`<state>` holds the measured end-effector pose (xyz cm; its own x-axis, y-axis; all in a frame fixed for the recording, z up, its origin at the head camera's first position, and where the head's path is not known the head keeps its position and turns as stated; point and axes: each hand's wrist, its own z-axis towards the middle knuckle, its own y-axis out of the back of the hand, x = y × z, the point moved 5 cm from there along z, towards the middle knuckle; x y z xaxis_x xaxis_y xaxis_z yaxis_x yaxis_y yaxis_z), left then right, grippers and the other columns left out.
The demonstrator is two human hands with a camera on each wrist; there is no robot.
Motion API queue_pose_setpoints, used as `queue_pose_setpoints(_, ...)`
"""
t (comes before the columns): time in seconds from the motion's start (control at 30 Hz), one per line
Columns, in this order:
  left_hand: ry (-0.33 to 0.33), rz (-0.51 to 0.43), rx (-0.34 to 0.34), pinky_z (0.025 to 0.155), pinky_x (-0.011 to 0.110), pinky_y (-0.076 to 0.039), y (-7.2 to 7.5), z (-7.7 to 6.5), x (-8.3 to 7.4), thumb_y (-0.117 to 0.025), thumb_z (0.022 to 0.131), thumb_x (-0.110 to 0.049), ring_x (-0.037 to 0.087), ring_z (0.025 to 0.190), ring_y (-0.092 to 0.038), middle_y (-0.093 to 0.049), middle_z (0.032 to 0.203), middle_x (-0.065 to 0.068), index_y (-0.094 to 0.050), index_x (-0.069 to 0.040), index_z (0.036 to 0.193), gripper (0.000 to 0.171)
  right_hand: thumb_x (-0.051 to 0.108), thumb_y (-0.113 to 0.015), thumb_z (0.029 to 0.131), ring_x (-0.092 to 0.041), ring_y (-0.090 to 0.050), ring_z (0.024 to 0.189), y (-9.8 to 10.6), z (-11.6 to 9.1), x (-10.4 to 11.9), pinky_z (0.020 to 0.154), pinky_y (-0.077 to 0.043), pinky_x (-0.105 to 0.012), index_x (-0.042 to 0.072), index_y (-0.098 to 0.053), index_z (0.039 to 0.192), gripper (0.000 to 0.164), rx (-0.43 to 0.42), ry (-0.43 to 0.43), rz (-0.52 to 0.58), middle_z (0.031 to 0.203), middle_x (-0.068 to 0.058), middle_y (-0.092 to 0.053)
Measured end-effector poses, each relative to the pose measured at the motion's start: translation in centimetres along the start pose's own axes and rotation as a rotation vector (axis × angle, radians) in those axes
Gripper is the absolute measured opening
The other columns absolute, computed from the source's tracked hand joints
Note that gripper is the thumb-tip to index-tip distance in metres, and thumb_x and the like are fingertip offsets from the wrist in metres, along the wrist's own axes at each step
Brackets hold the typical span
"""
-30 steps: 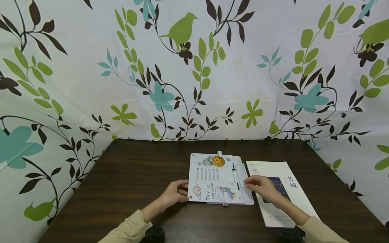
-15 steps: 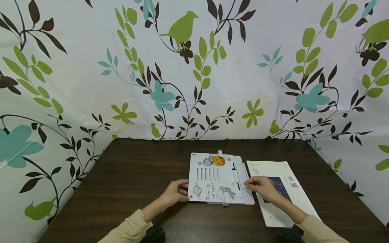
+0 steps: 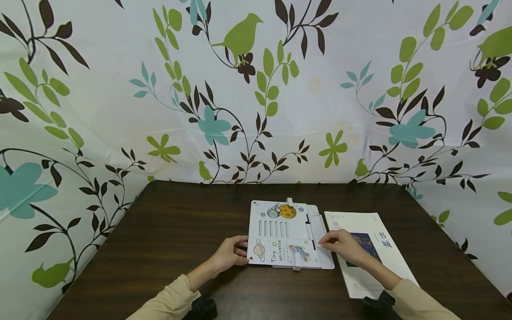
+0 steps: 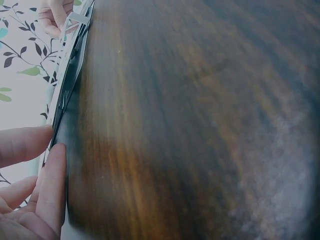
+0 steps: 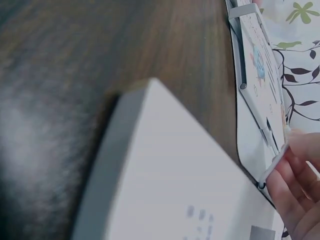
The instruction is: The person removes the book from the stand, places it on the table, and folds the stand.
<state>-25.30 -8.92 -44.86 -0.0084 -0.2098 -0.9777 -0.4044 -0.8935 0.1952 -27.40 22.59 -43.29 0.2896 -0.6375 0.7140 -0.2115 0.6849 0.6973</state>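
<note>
A white folding book stand (image 3: 274,229) printed with planets, a rocket and "Tiny universe" lies on the dark wooden table. My left hand (image 3: 229,254) holds its left edge, thumb and fingers on either side of the edge in the left wrist view. At the right side of the stand, my right hand (image 3: 345,246) pinches a thin white bar (image 5: 274,164) that rises at a slant from the base panel (image 5: 251,142). White clips (image 3: 297,261) stick out at the stand's near and far edges.
A thick white book (image 3: 370,284) with a dark blue picture on its cover lies just right of the stand, under my right forearm. Behind the table (image 3: 180,213) hangs a leaf-and-bird patterned cloth (image 3: 280,146).
My right hand's fingertips have shifted very slightly left over the stand. The left hand, the stand and the book stay in place.
</note>
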Motion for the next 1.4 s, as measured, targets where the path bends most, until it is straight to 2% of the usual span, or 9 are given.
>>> queue_pose_setpoints(0.13,0.005,0.005,-0.004,0.065,0.03,-0.053,0.0,0.0,0.0,-0.067,0.069,0.013,0.02,0.082,-0.059,-0.052,0.108,0.021,-0.038,0.015,0.128,0.065,0.005,-0.065,0.081,-0.01,-0.05,0.068,-0.3,0.4,0.3,0.059,-0.044,-0.021,0.003,-0.071,0.083,0.007,0.034,0.028,-0.025,0.081,-0.003,-0.066)
queue_pose_setpoints(0.4,0.01,0.008,-0.012,0.065,0.031,-0.053,0.1,0.1,0.2,-0.066,0.068,0.014,0.018,0.08,-0.058,-0.053,0.106,0.019,-0.039,0.015,0.127,0.065,0.002,-0.066,0.078,-0.013,-0.049,0.067,-0.8,1.1,0.4,0.055,-0.043,-0.021,0.002,-0.071,0.08,0.006,0.084,-0.029,-0.017,0.079,-0.004,-0.065)
queue_pose_setpoints(0.8,0.012,0.011,-0.009,0.064,0.031,-0.053,0.2,-0.1,0.1,-0.067,0.069,0.013,0.019,0.08,-0.058,-0.053,0.107,0.019,-0.039,0.015,0.127,0.065,0.002,-0.065,0.079,-0.015,-0.05,0.069,-0.8,0.9,0.9,0.057,-0.044,-0.022,0.001,-0.07,0.083,0.007,0.082,-0.066,0.01,0.081,-0.005,-0.064)
queue_pose_setpoints(0.93,0.013,0.006,0.0,0.065,0.032,-0.053,0.1,-0.1,0.1,-0.067,0.069,0.013,0.019,0.081,-0.058,-0.053,0.107,0.02,-0.038,0.015,0.128,0.066,0.006,-0.064,0.081,-0.014,-0.051,0.071,-0.8,0.7,2.0,0.06,-0.044,-0.021,0.001,-0.069,0.088,0.009,0.053,-0.024,0.008,0.08,-0.002,-0.063)
queue_pose_setpoints(1.03,0.009,0.005,0.003,0.064,0.032,-0.053,0.1,-0.1,0.1,-0.067,0.069,0.013,0.02,0.081,-0.058,-0.052,0.108,0.02,-0.038,0.015,0.128,0.066,0.011,-0.066,0.081,-0.013,-0.053,0.073,-1.3,0.5,3.2,0.062,-0.044,-0.022,0.001,-0.067,0.092,0.015,0.041,0.012,0.05,0.079,0.0,-0.062)
queue_pose_setpoints(1.2,0.006,0.001,0.001,0.064,0.032,-0.053,0.0,0.0,0.2,-0.067,0.069,0.013,0.019,0.081,-0.058,-0.052,0.107,0.02,-0.038,0.015,0.128,0.066,0.014,-0.07,0.077,-0.016,-0.057,0.076,-3.1,0.0,4.6,0.065,-0.046,-0.024,-0.003,-0.063,0.099,0.028,0.074,0.046,0.139,0.084,-0.005,-0.063)
queue_pose_setpoints(1.3,0.003,-0.009,0.005,0.065,0.032,-0.053,-0.1,0.1,0.2,-0.067,0.069,0.013,0.019,0.081,-0.059,-0.052,0.107,0.02,-0.038,0.015,0.128,0.066,0.015,-0.072,0.075,-0.021,-0.057,0.083,-4.1,-0.3,5.0,0.072,-0.051,-0.028,-0.004,-0.061,0.101,0.034,0.085,0.06,0.14,0.091,-0.008,-0.062)
queue_pose_setpoints(1.4,0.0,-0.012,0.006,0.065,0.031,-0.053,0.0,0.1,0.2,-0.067,0.069,0.014,0.019,0.082,-0.059,-0.052,0.107,0.02,-0.037,0.015,0.128,0.066,0.015,-0.075,0.072,-0.026,-0.056,0.09,-4.8,-0.5,5.3,0.081,-0.05,-0.034,-0.005,-0.06,0.101,0.039,0.068,0.077,0.126,0.095,-0.01,-0.06)
